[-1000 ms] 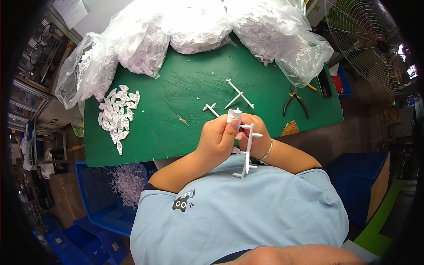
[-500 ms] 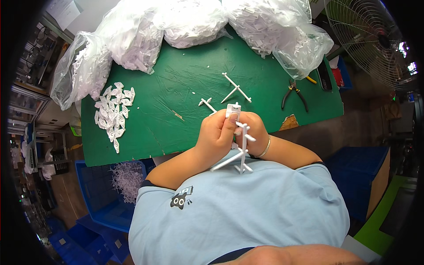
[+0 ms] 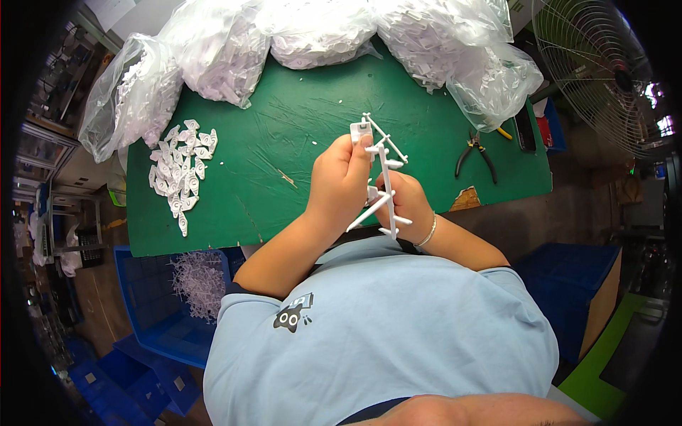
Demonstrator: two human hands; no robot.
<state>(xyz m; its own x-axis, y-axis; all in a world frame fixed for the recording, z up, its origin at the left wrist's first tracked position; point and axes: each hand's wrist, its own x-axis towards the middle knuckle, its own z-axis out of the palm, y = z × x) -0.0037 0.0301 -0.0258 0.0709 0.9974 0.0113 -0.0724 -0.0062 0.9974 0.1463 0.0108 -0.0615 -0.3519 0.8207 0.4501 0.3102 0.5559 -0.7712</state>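
The white branched frame [image 3: 386,170] is held above the surface's [image 3: 284,142] near edge, beside a small white piece [image 3: 361,131] that the left hand [image 3: 339,177] pinches; the right hand [image 3: 412,202] curls behind, its grip hidden from me. Twisting too hard could, I reckon, snap a thin arm and scatter bits.

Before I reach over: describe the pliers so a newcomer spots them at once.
On the green table, go to the rightmost clear bag of white parts. The pliers lie between that bag and the table's near edge. Their two splayed black handles, opening toward that edge, set them apart from the single yellow handle and dark flat slab nearby.
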